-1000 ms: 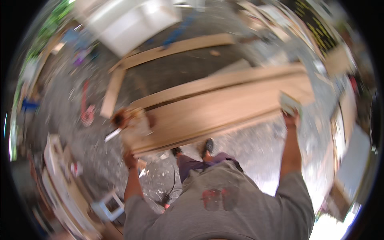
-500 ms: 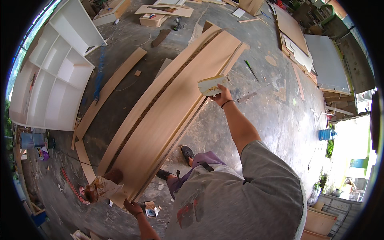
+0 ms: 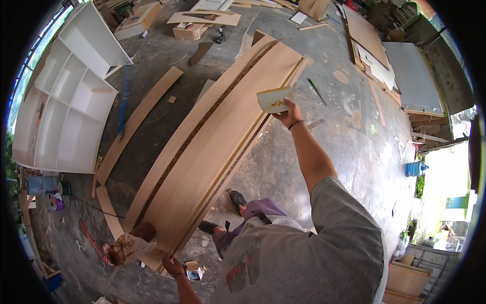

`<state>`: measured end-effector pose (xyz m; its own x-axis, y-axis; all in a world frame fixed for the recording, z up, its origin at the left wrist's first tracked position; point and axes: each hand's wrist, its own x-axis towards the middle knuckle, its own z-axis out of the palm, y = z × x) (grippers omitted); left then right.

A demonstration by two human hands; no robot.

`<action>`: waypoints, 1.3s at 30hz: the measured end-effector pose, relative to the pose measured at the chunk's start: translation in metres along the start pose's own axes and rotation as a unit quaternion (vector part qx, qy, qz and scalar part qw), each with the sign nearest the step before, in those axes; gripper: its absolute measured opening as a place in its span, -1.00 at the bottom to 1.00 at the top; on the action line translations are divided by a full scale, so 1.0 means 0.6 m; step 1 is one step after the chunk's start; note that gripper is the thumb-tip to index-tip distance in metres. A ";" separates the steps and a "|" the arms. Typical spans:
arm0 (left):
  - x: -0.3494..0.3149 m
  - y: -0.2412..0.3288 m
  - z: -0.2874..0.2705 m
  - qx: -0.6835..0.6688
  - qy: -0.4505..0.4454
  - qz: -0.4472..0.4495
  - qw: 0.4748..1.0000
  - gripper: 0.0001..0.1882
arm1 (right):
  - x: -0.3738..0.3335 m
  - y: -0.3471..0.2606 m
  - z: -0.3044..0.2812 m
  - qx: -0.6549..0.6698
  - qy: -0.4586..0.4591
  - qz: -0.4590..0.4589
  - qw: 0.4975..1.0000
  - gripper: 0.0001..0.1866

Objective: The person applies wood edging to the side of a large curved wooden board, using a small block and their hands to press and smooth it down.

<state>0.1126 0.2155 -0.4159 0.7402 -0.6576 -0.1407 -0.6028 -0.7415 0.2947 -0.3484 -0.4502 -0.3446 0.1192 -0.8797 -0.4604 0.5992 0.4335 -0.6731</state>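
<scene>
My right hand is closed round a flat off-white scraper sheet with yellow-brown smears, held above the right edge of a long wooden panel. A dark speckled strip runs lengthwise along this pale panel. At the panel's near end, my left hand has its fingers bent around the corner. Just left of that hand, a brown-stained container with whitish sides sits by the panel's end, with a reddish-brown round part beside it on the wood.
A white shelf unit stands at the left. Narrow boards lie on the floor beside the panel. A green pen-like stick lies to the right. Sheet stacks lean at the far right. Scraps litter the floor near my feet.
My right hand has shifted slightly right and farther away with the scraper sheet, which has turned a little. My left hand stays at the panel's near end. The whole view has shifted slightly.
</scene>
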 end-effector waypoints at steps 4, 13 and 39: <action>-0.004 0.000 -0.024 -0.002 -0.065 -0.046 0.997 -0.59 | 0.019 0.038 -0.022 0.007 0.019 0.013 1.000 -0.58; 0.015 0.032 -0.030 0.059 -0.055 -0.002 0.997 -0.69 | 0.047 0.062 -0.072 0.001 0.041 0.026 0.999 -0.60; 0.015 0.036 0.042 -0.007 0.160 0.184 0.970 -0.03 | -0.363 0.025 0.064 0.131 -0.083 -0.023 0.988 -0.17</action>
<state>0.0990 0.1905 -0.4345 0.5317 -0.8005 0.2766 -0.8411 -0.4611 0.2827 -0.3348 -0.2597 -0.2323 0.2020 -0.9265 -0.3176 0.7891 0.3460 -0.5075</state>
